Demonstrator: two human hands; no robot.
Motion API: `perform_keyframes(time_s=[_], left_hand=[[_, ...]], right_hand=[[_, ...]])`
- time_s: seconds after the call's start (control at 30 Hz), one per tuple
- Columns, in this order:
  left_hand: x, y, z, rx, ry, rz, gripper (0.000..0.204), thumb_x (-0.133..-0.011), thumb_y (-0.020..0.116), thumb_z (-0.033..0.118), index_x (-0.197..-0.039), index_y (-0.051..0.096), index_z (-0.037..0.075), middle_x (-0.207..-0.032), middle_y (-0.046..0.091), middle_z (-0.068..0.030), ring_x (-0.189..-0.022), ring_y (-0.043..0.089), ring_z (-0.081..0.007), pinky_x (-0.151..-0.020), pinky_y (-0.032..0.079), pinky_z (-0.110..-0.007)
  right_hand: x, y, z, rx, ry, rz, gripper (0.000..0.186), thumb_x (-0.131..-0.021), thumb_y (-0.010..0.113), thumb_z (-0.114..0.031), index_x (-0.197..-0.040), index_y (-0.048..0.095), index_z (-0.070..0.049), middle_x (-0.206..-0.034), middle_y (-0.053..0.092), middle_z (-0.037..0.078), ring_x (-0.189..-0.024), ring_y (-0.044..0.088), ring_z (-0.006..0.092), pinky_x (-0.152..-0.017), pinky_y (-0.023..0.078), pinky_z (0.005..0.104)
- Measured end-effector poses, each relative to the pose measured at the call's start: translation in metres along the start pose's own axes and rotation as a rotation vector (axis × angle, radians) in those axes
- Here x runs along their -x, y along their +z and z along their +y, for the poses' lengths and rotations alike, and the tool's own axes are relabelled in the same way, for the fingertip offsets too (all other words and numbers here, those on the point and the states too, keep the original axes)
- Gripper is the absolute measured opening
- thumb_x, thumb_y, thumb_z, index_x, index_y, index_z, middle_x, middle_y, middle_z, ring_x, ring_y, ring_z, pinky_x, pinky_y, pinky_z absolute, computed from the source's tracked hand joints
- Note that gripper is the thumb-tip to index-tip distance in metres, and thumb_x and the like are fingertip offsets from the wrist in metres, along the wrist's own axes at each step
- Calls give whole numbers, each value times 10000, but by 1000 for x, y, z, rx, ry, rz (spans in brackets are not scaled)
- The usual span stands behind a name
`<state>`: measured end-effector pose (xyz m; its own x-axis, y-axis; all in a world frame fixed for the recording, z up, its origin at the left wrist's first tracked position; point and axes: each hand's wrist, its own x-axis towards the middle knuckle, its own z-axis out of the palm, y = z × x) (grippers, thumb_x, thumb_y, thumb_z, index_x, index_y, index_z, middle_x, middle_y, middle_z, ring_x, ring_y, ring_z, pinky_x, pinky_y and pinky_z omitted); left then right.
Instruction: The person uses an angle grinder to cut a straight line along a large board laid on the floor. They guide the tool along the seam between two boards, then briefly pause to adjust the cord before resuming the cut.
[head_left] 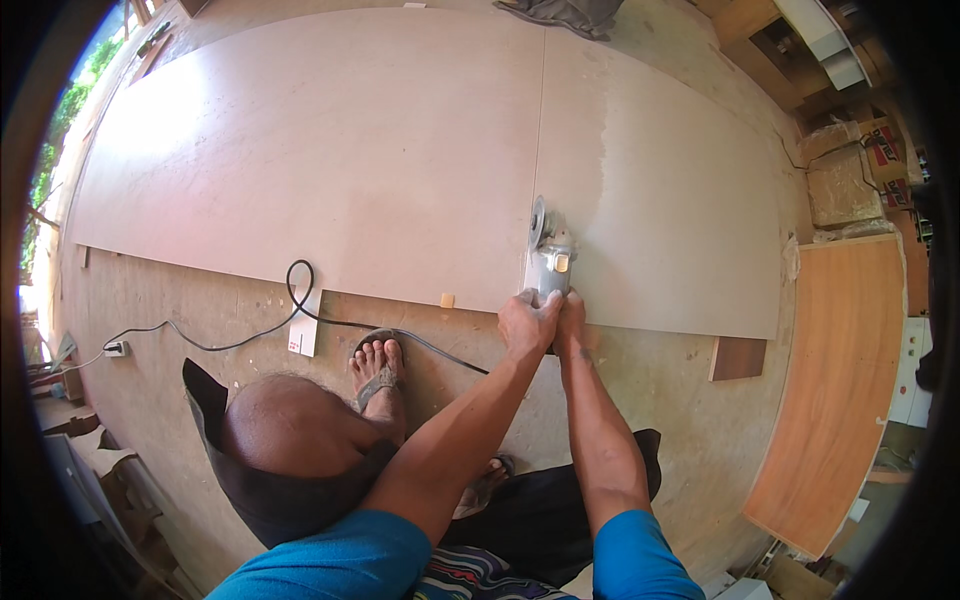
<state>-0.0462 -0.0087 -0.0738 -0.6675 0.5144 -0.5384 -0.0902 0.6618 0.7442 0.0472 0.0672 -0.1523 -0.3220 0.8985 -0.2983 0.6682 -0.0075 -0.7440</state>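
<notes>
Blue sleeves (330,555) were cut off below. The left hand (526,320) and right hand (571,318) tightly clasped the grinder (551,270) — hiding its rear — while the cord (435,347) disappeared behind the left forearm (450,410).

Smooth pale board (400,150), glossy at left; silvery metal grinder (551,274); smooth wood panel (835,400); matt cloth sleeves (330,560).

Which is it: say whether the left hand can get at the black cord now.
Probably not at once: the left hand grips the grinder alongside the right hand. Once released, likely yes: the black cord lies uncovered near the sandaled foot.
</notes>
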Motion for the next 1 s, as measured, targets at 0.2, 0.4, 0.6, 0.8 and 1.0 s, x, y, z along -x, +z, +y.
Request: perform_keyframes(time_s=[0.2,0.4,0.6,0.8,1.0], left_hand=[[5,2,-3,7,-34,16,536,-884,794,538,-1101,790,49,-1007,779,-262,-995,750,-471,-896,586,-530],[10,5,-5,33,-31,42,542,-876,797,543,-1128,787,63,-1023,781,-256,-1006,747,-473,-899,585,-532],[11,8,-9,34,-14,56,541,-871,797,542,-1124,786,64,-1020,778,-259,-1006,745,-474,-897,584,-530],[13,8,-10,44,-25,64,544,-871,795,544,-1108,783,53,-1012,774,-267,-999,744,-477,-890,583,-530],[16,6,-9,43,-15,58,543,-872,793,543,-1103,786,51,-1004,775,-268,-984,746,-480,-882,586,-530]], right_hand=[[6,-3,1,30,-58,-13,498,-858,807,-439,-1032,725,21,-949,768,286,-953,764,465,-790,579,502],[9,-2,1,27,-60,-6,503,-850,822,-441,-1024,721,20,-935,769,272,-935,769,447,-778,580,499],[10,-2,2,16,-34,-25,511,-845,832,-446,-1020,713,19,-939,772,259,-936,774,419,-787,579,487],[12,0,4,-50,-20,-5,511,-840,837,-443,-1017,712,19,-938,772,253,-923,773,415,-779,577,486],[13,0,8,-27,-43,-10,497,-838,841,-438,-1003,720,15,-929,773,248,-910,777,414,-766,581,487]])
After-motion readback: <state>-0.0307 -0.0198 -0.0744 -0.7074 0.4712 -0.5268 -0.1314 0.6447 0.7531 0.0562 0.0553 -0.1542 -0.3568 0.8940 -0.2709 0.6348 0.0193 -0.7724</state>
